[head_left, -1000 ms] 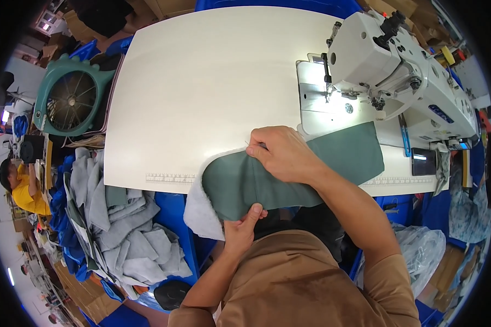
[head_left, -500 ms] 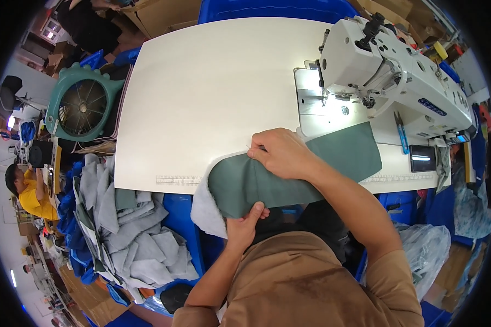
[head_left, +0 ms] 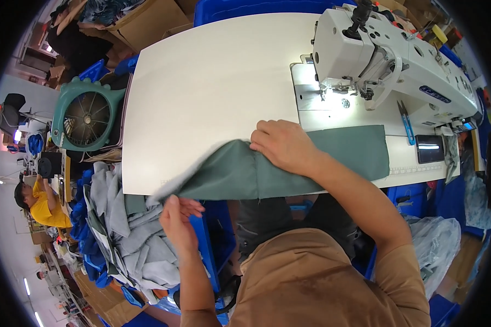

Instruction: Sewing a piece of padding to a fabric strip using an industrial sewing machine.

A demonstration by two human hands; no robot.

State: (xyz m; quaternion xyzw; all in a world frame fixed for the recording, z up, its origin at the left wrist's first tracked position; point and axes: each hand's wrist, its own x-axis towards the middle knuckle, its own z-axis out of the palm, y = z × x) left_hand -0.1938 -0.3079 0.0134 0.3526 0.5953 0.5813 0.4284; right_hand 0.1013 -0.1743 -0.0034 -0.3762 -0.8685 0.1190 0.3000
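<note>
A long green fabric piece (head_left: pixel 305 163) with a light grey fleecy underside lies along the table's near edge. Its right end is flat below the sewing machine (head_left: pixel 387 65); its left end is drawn out to a slanting, blurred tip. My right hand (head_left: pixel 283 144) has its fingers closed on the upper edge, beside a cross seam. At the lower left corner is my left hand (head_left: pixel 181 220), just off the table edge, thumb and fingers apart, right by the cloth's tip. Whether it still touches the cloth is hard to see.
Grey cloth pieces (head_left: pixel 142 240) are heaped at the left by a blue bin (head_left: pixel 215 240). A green fan (head_left: pixel 87 114) stands beyond them. Blue thread snips (head_left: pixel 406 121) and a phone (head_left: pixel 430 149) lie at the right. Another person in yellow (head_left: pixel 46 210) sits far left.
My left hand has moved left and its fingers have spread. The cloth's rounded left end has swung out into a slanting tip. My right hand stays on the upper edge.
</note>
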